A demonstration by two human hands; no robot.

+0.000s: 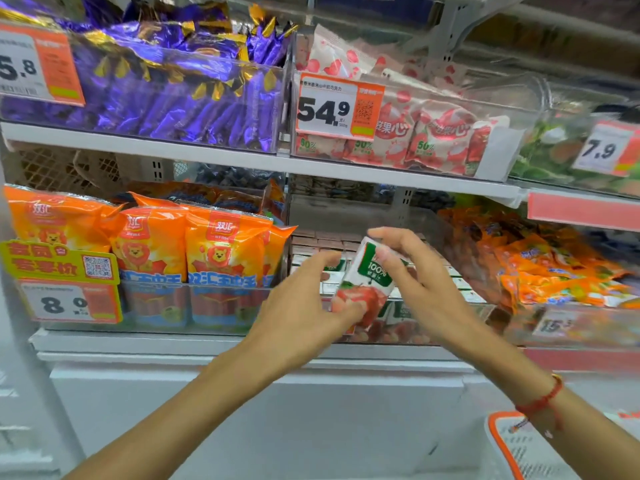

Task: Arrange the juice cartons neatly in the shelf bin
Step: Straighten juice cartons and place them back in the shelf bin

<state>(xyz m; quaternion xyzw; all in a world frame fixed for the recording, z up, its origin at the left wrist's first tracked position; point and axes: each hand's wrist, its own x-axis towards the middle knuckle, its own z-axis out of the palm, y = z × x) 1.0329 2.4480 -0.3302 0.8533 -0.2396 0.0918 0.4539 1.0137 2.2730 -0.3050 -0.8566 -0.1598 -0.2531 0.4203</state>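
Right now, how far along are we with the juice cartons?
Done: rows of cartons already lie flat at the back of the clear bin. In hand: one carton, tilted, gripped low by the left hand and high by the right hand, above the bin. Left: setting it in line.

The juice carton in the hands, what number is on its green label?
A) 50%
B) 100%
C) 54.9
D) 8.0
B: the juice carton, gripped at the bottom by the left hand and at the top by the right hand, shows "100%" in white on green.
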